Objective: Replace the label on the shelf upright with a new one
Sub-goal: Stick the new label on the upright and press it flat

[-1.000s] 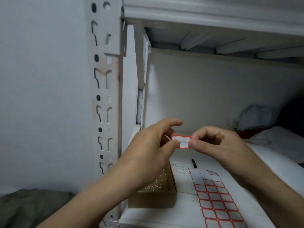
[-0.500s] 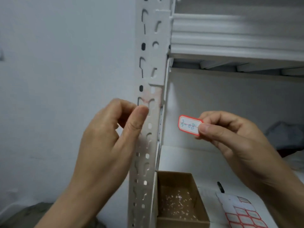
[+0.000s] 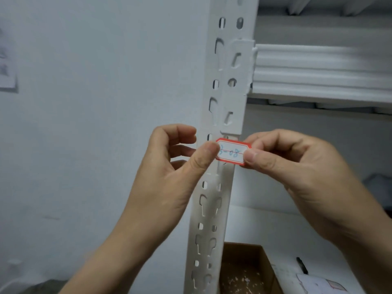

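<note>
Red-bordered label (image 3: 231,153) spans the white shelf upright (image 3: 234,102), left hand (image 3: 169,177) pinching its nine o'clock end, right hand (image 3: 297,170) its three o'clock end.

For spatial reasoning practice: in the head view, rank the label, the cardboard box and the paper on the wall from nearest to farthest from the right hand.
1. label: pinched by the right hand, at the upright.
2. cardboard box: below, beside the upright.
3. paper on the wall: far left edge.
</note>
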